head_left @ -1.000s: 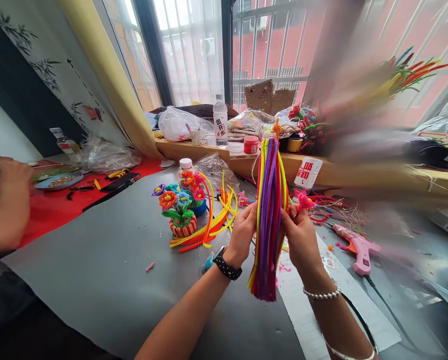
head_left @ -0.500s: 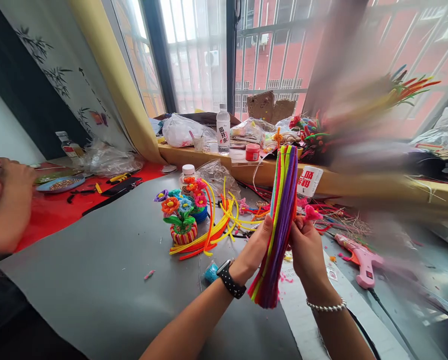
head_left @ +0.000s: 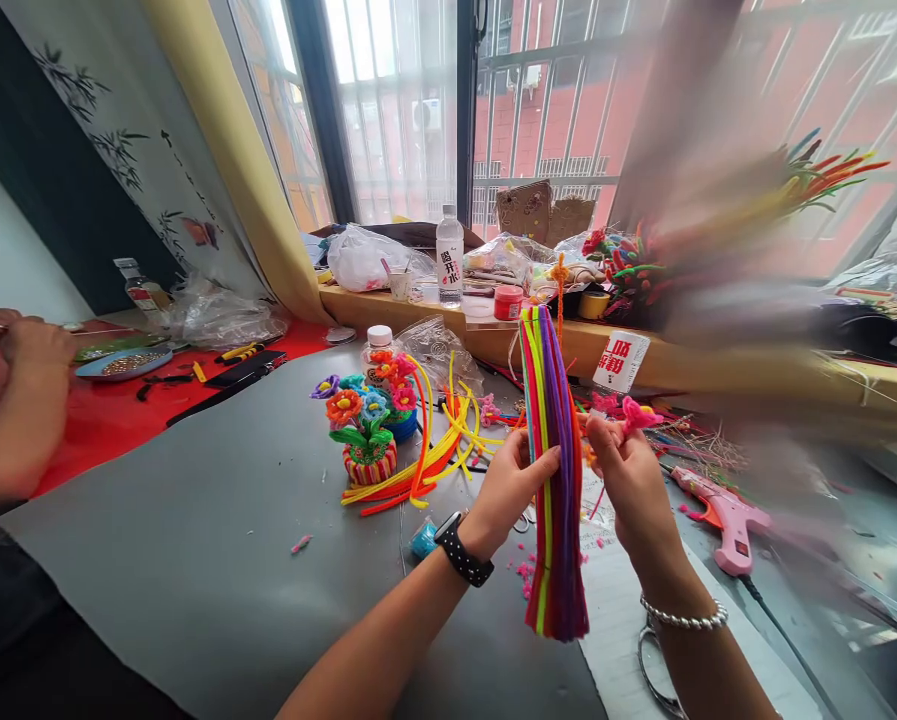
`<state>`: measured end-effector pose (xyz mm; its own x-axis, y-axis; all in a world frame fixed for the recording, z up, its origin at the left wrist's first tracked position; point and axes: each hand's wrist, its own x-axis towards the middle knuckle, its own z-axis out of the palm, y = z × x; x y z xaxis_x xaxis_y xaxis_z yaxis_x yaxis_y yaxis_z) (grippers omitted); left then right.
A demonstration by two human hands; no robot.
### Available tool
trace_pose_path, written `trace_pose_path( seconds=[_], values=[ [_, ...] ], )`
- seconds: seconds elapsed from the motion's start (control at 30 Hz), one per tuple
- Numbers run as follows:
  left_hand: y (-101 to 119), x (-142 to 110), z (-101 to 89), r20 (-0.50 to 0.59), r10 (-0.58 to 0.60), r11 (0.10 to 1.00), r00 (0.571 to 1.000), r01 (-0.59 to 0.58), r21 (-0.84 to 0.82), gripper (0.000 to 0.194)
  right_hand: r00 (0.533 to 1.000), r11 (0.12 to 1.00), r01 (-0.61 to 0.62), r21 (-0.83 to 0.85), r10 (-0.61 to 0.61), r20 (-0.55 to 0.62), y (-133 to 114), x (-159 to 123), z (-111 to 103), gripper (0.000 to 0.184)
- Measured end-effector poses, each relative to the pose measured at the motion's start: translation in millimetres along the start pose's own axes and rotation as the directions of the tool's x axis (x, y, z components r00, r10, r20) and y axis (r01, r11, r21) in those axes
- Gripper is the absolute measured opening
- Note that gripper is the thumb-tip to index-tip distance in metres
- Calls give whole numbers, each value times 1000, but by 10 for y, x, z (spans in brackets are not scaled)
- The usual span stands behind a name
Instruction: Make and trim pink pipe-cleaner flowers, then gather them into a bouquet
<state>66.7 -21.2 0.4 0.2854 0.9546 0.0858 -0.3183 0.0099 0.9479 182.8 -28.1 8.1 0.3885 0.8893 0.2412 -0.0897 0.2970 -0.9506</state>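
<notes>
A thick bundle of pipe cleaners (head_left: 549,480), in red, yellow, purple and other colours, stands nearly upright in my left hand (head_left: 512,480), whose thumb lies across its front. To the right, my right hand (head_left: 628,470) is closed in a pinch, with a pink pipe-cleaner flower (head_left: 641,415) sticking out above the fingers. Its stem is mostly hidden. Behind the bundle rises an orange pipe-cleaner flower (head_left: 560,270) on a thin stem. Left of my hands, a small striped pot (head_left: 371,465) holds several pipe-cleaner flowers. Loose yellow and orange pipe cleaners (head_left: 440,460) lie beside it.
A pink glue gun (head_left: 725,515) with its cord lies at right. Scissors handles (head_left: 654,665) show beneath my right forearm. A water bottle (head_left: 449,258) and a red jar (head_left: 507,302) stand on the sill. At far left, another person's hand (head_left: 39,345) is near a blue plate (head_left: 103,370).
My right hand has moved right and slightly up, away from the bundle, carrying the pink flower. The bundle has become more upright, its top shifting left and its lower end right.
</notes>
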Motion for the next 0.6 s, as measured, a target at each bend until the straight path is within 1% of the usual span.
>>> trace_pose_path(
  seconds=[0.03,0.1,0.17,0.2,0.27,0.37,0.43,0.53,0.6],
  values=[
    [-8,3,-5,-15,36,999,999,-35,14,36,1000,1000,2,-28,-2,16,-13,-4,3,32],
    [-28,7,-18,-34,102,993,994,-100,61,37,993,997,-69,-38,72,90,-30,-19,18,34],
    [-37,6,-29,-32,145,984,989,-141,112,36,982,993,-120,-15,121,146,-39,-35,36,36],
    [-33,3,-34,-25,155,979,988,-150,136,36,980,992,-124,5,122,156,-42,-41,44,35],
    [-8,-8,-42,-9,169,967,985,-165,192,35,989,995,-87,39,81,127,-44,-42,47,32],
    [47,-24,-54,18,189,942,982,-186,281,32,999,997,-6,78,3,42,-35,-17,22,36],
    [66,-28,-60,13,195,932,981,-190,308,33,1000,993,14,116,-15,10,-20,6,-2,38],
    [58,-22,-59,-18,198,943,980,-186,275,35,1000,986,5,168,-6,4,-1,25,-26,42],
    [52,-16,-46,-13,156,970,988,-150,192,38,1000,983,-3,181,2,8,-2,22,-27,42]
  ],
)
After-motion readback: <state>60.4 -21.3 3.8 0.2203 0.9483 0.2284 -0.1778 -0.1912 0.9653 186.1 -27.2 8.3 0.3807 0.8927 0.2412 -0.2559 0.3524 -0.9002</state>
